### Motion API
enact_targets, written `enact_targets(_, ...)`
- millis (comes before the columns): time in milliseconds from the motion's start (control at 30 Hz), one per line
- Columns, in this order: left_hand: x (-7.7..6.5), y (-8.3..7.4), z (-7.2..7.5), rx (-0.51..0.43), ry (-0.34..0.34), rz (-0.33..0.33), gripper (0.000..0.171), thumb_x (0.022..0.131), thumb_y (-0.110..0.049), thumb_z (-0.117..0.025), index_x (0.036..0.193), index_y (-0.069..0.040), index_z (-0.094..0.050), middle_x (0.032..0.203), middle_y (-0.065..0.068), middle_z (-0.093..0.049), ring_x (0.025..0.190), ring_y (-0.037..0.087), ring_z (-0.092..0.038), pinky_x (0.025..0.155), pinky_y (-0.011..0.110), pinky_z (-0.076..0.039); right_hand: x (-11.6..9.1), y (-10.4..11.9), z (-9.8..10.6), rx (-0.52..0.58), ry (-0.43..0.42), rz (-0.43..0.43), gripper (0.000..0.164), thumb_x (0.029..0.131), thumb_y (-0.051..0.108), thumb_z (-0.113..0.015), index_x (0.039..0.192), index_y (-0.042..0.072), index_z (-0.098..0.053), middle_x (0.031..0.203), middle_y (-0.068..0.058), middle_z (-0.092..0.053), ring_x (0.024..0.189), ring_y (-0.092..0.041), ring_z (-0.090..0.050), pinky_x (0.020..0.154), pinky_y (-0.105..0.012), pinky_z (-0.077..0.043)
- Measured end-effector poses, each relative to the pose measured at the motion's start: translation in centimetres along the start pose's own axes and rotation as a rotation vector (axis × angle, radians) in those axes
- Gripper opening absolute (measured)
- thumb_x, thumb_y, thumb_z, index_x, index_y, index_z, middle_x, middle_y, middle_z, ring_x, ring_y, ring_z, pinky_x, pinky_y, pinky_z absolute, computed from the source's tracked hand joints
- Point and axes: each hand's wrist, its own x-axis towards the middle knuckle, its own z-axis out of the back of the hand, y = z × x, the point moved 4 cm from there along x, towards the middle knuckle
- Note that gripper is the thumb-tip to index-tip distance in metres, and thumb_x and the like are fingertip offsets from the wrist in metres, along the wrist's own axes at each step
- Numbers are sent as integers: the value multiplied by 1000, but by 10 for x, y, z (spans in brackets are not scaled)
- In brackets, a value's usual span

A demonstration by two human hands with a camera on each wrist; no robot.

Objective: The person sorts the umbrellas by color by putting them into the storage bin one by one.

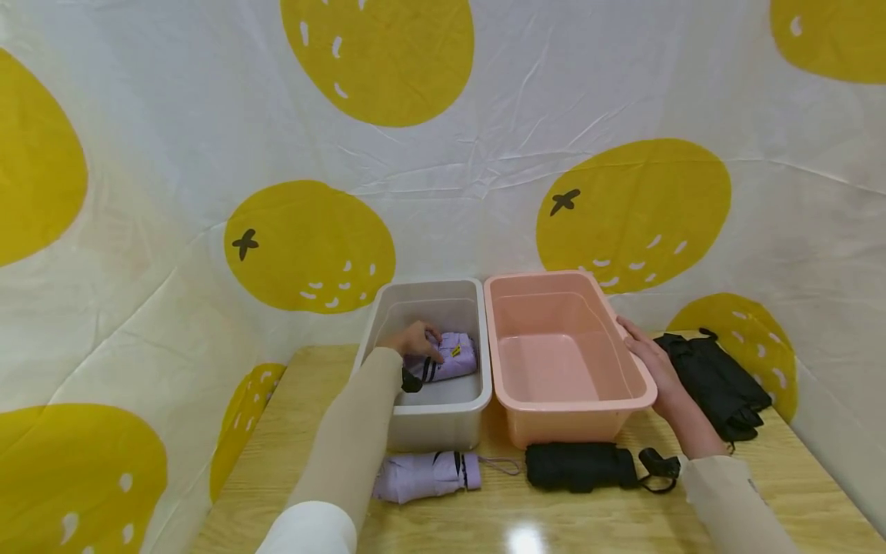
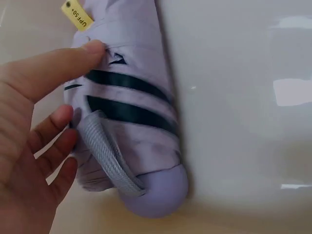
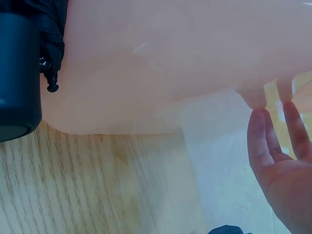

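My left hand reaches into the grey bin, over a folded lilac umbrella with dark stripes and a yellow tag. In the left wrist view the thumb lies nearly straight on the umbrella's cloth, and the other fingertips are at its side, near the grey wrist strap. No firm grip shows there. With fingers extended, my right hand touches the outer right side of the pink bin. The right wrist view has those fingertips against the bin's wall.
Another lilac umbrella lies before the grey bin. A black folded umbrella lies before the pink one, and a loose black umbrella is at the right. A patterned cloth hangs behind the wooden table.
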Motion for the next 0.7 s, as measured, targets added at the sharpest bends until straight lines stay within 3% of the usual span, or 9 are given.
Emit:
enact_targets(367, 5, -4, 7, -107, -56, -52, 49, 70, -13, -87, 111, 3, -66, 106, 16, -67, 89, 18, -60, 81, 30, -48, -1, 2, -1, 36, 12, -8, 59, 104, 36, -42, 157, 27, -16, 161, -15, -7, 129, -11, -38, 86, -15, -44)
enact_targets(700, -7, -35, 35, -207, -122, -163, 47, 80, -14, -79, 122, 0, -62, 120, 24, -60, 106, 28, -58, 87, 39, -49, -3, 3, 0, -17, -4, -23, 60, 104, 40, -41, 157, 28, -14, 161, -16, -5, 139, -30, -25, 84, -14, -43)
